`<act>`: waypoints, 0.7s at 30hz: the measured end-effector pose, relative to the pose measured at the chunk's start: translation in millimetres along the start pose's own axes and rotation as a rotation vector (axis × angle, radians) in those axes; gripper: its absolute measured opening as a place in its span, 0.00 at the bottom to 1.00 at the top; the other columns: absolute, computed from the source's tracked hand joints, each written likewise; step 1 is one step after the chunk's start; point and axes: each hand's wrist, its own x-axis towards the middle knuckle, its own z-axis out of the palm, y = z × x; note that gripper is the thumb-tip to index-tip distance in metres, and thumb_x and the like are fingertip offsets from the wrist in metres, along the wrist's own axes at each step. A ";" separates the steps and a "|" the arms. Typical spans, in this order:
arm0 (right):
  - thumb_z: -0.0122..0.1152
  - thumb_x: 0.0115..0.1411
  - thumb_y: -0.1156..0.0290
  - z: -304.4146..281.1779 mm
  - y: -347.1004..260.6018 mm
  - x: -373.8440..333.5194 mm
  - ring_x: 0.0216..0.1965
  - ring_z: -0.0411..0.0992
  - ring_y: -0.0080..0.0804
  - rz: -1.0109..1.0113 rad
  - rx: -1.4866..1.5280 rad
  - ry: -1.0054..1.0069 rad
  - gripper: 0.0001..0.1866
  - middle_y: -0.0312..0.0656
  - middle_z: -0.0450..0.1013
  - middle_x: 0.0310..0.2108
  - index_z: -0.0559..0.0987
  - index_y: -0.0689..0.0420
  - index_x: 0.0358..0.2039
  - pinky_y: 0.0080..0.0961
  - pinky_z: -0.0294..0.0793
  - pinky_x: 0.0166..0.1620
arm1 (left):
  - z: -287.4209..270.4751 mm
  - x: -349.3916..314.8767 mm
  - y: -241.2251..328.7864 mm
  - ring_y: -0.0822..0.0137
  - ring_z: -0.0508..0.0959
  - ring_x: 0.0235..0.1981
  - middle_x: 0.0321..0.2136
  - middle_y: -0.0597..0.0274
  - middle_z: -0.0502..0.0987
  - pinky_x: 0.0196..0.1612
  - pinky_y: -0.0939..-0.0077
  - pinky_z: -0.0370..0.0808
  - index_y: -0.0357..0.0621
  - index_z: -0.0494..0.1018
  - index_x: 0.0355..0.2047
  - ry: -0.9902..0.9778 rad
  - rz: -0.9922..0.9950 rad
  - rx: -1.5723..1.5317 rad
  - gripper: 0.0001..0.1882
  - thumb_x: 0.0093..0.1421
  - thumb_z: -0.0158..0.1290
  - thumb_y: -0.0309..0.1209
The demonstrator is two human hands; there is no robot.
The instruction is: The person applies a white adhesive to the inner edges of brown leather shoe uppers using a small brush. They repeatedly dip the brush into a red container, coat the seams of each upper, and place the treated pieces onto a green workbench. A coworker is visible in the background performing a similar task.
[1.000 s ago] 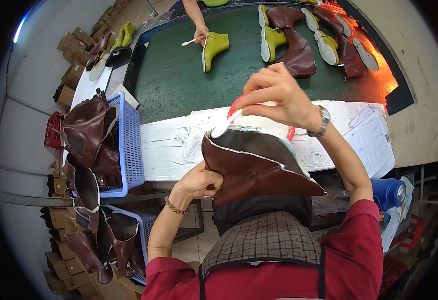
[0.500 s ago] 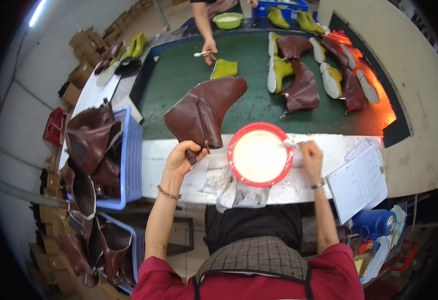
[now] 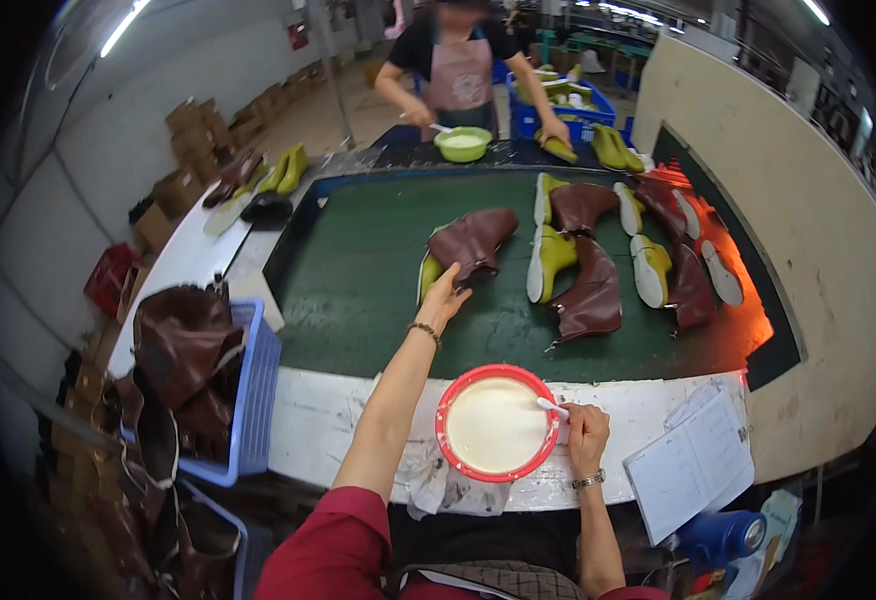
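My left hand [image 3: 445,298] reaches forward over the green belt, its fingers closed on the lower edge of a brown leather boot upper [image 3: 475,240]. That upper lies beside and partly over a yellow-green shoe last [image 3: 428,275]. Close to me, my right hand [image 3: 588,436] grips a white-handled brush [image 3: 551,406]; its end reaches over the rim of a red bowl [image 3: 445,440] of creamy white liquid. Whether the brush tip touches the liquid is hard to make out.
Several brown uppers paired with yellow-green lasts [image 3: 554,262] lie on the belt [image 3: 358,290] to the right, near an orange glow. A blue basket [image 3: 258,400] of uppers stands left. An open notebook [image 3: 688,460] lies at right. Opposite, a co-worker [image 3: 458,75] handles a green bowl [image 3: 463,144].
My left hand has carried the brown upper forward onto the belt beside the last. The right hand stays by the red bowl. The co-worker's hand has withdrawn from the belt.
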 end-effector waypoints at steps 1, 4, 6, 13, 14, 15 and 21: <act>0.54 0.68 0.69 3.5 4.5 -4.2 0.29 0.70 0.38 -0.013 -0.012 0.029 0.13 0.41 0.73 0.23 0.85 0.59 0.33 0.38 0.65 0.42 | -13.1 -5.4 6.7 0.61 0.78 0.50 0.50 0.56 0.78 0.63 0.57 0.74 0.42 0.71 0.55 0.008 -0.007 0.049 0.21 0.65 0.62 0.34; 0.54 0.68 0.71 11.5 28.0 -8.4 0.30 0.70 0.39 -0.049 -0.009 0.036 0.12 0.43 0.73 0.24 0.83 0.63 0.32 0.39 0.67 0.39 | -20.8 -67.2 1.5 0.59 0.77 0.51 0.54 0.50 0.74 0.56 0.62 0.76 0.30 0.62 0.65 -0.142 0.145 0.350 0.35 0.63 0.62 0.35; 0.53 0.70 0.71 0.2 41.9 -14.5 0.35 0.73 0.38 0.071 0.028 -0.044 0.13 0.45 0.77 0.30 0.81 0.67 0.36 0.38 0.71 0.39 | -24.7 -137.6 4.5 0.60 0.78 0.52 0.55 0.46 0.76 0.51 0.63 0.79 0.26 0.58 0.69 -0.109 0.302 0.510 0.42 0.61 0.63 0.34; 0.49 0.76 0.63 4.2 93.6 -12.0 0.55 0.76 0.41 0.125 0.087 -0.099 0.23 0.55 0.77 0.56 0.76 0.72 0.58 0.31 0.75 0.59 | -119.8 -454.5 115.7 0.69 0.83 0.40 0.43 0.55 0.84 0.43 0.71 0.81 0.43 0.79 0.55 0.197 0.815 0.952 0.20 0.62 0.56 0.24; 0.49 0.76 0.63 5.5 87.3 -11.8 0.55 0.76 0.41 0.149 0.113 -0.086 0.23 0.55 0.77 0.55 0.76 0.71 0.58 0.31 0.74 0.59 | -122.4 -510.2 138.5 0.70 0.81 0.47 0.48 0.60 0.82 0.52 0.73 0.77 0.41 0.78 0.56 0.476 0.851 1.098 0.19 0.64 0.55 0.24; 0.49 0.76 0.62 6.7 83.4 -11.1 0.55 0.76 0.41 0.168 0.137 -0.068 0.23 0.54 0.78 0.55 0.76 0.71 0.58 0.31 0.74 0.59 | -135.5 -547.4 152.6 0.70 0.80 0.48 0.48 0.61 0.82 0.53 0.73 0.77 0.41 0.80 0.53 0.708 1.039 1.115 0.16 0.65 0.56 0.24; 0.48 0.76 0.59 8.7 76.1 -8.4 0.59 0.74 0.43 0.229 0.157 -0.045 0.26 0.56 0.75 0.59 0.76 0.71 0.59 0.32 0.72 0.63 | -274.5 -731.5 230.5 0.43 0.79 0.51 0.51 0.45 0.81 0.59 0.44 0.68 0.47 0.71 0.62 2.349 0.561 1.605 0.32 0.68 0.50 0.56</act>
